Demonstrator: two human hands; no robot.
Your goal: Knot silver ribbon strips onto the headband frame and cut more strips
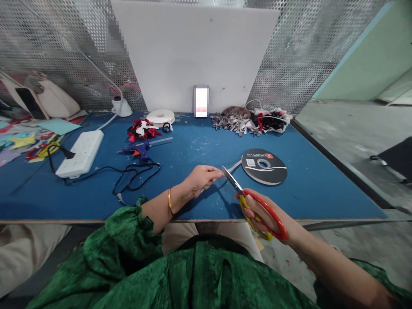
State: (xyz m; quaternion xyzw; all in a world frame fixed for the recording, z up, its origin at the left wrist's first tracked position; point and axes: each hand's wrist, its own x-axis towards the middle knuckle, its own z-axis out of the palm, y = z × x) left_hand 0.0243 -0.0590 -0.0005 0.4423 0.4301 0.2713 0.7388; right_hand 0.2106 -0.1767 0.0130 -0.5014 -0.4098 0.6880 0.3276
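My left hand (203,179) pinches a light grey ribbon (235,166) between thumb and fingers, over the front part of the table. The ribbon runs right to a black-labelled spool (277,168) lying flat. Scissors (262,214) with one red and one yellow handle are gripped in my right hand (254,208). Their blades point up and left, with the tips at the ribbon beside my left fingertips. Whether the blades touch the ribbon I cannot tell. A small piece of ribbon (120,198) lies near my left sleeve.
A blue glue gun (137,149) and its black cord lie left of my hands, near a white power strip (82,153). At the back are a white ribbon roll (161,116), red and white bows (141,129), a propped phone (201,101) and a grey ribbon heap (236,122).
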